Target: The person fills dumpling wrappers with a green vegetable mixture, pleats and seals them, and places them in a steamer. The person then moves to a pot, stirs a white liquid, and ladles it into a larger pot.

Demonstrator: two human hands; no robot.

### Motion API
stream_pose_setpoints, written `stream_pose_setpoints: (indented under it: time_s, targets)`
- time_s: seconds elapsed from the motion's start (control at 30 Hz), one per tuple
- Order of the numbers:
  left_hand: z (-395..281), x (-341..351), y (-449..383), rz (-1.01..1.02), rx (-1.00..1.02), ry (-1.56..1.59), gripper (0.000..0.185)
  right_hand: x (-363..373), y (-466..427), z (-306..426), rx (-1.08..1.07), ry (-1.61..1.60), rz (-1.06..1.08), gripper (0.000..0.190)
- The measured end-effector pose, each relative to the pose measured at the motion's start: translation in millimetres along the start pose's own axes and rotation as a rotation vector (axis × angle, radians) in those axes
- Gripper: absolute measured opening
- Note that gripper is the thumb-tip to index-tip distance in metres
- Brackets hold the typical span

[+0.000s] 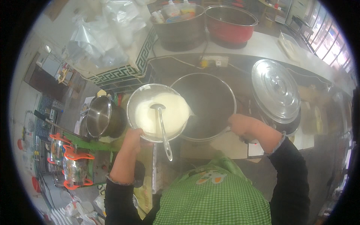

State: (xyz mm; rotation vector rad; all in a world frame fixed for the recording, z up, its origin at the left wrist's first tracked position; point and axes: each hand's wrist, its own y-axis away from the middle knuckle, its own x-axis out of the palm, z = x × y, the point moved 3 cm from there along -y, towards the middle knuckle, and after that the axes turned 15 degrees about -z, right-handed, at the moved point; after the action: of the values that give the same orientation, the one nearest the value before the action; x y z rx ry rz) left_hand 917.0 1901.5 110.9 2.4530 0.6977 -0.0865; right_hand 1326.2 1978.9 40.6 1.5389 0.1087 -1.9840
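Note:
My left hand [135, 139] grips the near-left rim of a metal bowl [132, 101], which is tilted right over a large steaming pot [215, 107]. Creamy white liquid [171, 109] reaches the bowl's right rim, where a thin point of it runs over towards the pot. A metal ladle [162, 126] rests in the bowl, its slotted handle sticking out over the near rim. At the pot's near-right rim is my right hand [246, 126], its fingers curled. Whether it holds something there is hidden. Steam blurs the inside of the pot.
A metal lid [277, 87] leans over another pot at right. Behind, a red pot [232, 26] and a dark pot [180, 33] holding packages stand on a white ledge [270, 42]. A steel pot [99, 116] and orange-clamped jars [76, 167] are at left. A cable [177, 58] meets a socket [215, 61].

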Motion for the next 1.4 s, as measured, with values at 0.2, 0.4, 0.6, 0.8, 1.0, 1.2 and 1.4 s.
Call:
stream_pose_setpoints:
  time_s: [0.2,0.4,0.6,0.8,1.0,1.2,1.4]
  targets:
    - [-1,-1,-7,0.015,0.003,0.033,0.047,-7,9,19,0.174,-0.071,-0.312,0.021]
    - [-10,-4,-5,0.012,0.043,-0.014,0.045,-20,7,17,-0.045,0.077,-0.012,0.017]
    - [-15,-8,-8,0.026,0.075,-0.007,0.048,12,-9,15,0.283,-0.185,-0.173,0.016]
    - [-17,-6,-14,0.034,0.061,-0.026,0.048,-21,14,20,-0.001,0.065,-0.102,0.015]
    - [-22,-1,-9,0.025,0.100,-0.036,0.047,4,-6,7,0.236,-0.056,-0.084,0.013]
    - [-35,3,3,-0.015,0.116,-0.055,0.047,-26,13,21,0.075,0.065,-0.099,0.011]
    - [-36,1,6,-0.064,0.207,-0.047,0.046,-17,-2,23,0.226,-0.197,0.173,0.014]
